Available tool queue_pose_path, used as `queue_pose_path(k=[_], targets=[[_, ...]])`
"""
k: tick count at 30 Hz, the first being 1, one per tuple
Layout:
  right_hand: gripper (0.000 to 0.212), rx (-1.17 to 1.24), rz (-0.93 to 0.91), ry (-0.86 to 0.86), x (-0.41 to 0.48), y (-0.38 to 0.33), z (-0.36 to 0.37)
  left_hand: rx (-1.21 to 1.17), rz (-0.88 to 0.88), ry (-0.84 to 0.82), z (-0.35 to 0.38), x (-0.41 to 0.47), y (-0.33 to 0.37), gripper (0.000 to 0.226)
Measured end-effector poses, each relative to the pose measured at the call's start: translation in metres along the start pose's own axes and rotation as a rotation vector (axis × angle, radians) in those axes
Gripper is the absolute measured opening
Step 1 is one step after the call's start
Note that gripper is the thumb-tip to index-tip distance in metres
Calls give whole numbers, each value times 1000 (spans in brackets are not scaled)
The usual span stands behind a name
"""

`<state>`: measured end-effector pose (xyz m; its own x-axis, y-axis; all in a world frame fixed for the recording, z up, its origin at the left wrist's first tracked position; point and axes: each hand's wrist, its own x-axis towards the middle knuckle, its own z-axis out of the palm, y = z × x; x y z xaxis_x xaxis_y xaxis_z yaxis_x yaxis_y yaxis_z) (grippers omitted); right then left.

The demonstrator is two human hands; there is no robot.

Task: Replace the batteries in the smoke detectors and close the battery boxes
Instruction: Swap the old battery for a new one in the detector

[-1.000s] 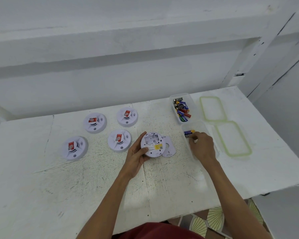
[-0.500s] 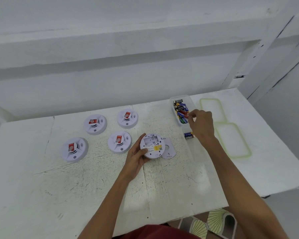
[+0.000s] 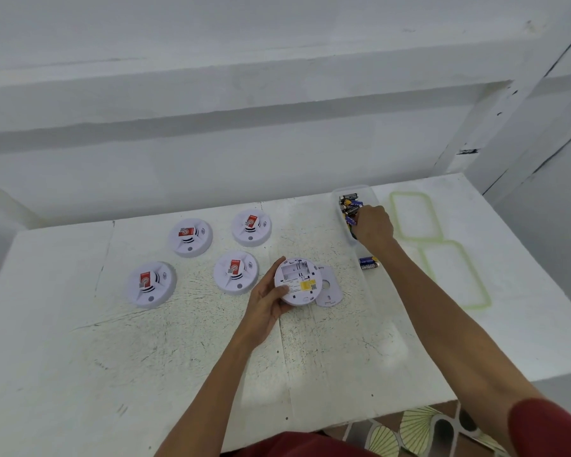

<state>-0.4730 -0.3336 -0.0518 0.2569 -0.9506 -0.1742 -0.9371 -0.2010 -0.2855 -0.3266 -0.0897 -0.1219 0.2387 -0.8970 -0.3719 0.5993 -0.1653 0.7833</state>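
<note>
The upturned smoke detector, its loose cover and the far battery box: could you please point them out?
upturned smoke detector (image 3: 299, 282), head view, middle of its underside.
loose cover (image 3: 332, 291), head view, flat face below its hole.
far battery box (image 3: 342, 222), head view, its left wall.

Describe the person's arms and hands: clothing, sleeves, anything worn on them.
The left forearm and right forearm are bare. Neither the left hand nor the right hand shows a glove, ring or watch. A red sleeve covers the right upper arm, matching the red garment at the bottom edge.
</note>
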Motion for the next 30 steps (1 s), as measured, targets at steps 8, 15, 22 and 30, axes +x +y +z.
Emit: queue_pose_path(k=[8, 15, 22, 30], targets=[[19, 497, -1, 165, -4, 15, 1, -12, -5, 2, -2, 2, -1, 58], [13, 1001, 53, 239, -21, 11, -6, -46, -5, -11, -1, 0, -1, 59], [14, 1083, 63, 264, -33, 8, -9, -64, -3, -14, 1, 0, 0, 61], [18, 1147, 100, 287, -40, 4, -15, -68, -5, -10, 1, 0, 1, 59]])
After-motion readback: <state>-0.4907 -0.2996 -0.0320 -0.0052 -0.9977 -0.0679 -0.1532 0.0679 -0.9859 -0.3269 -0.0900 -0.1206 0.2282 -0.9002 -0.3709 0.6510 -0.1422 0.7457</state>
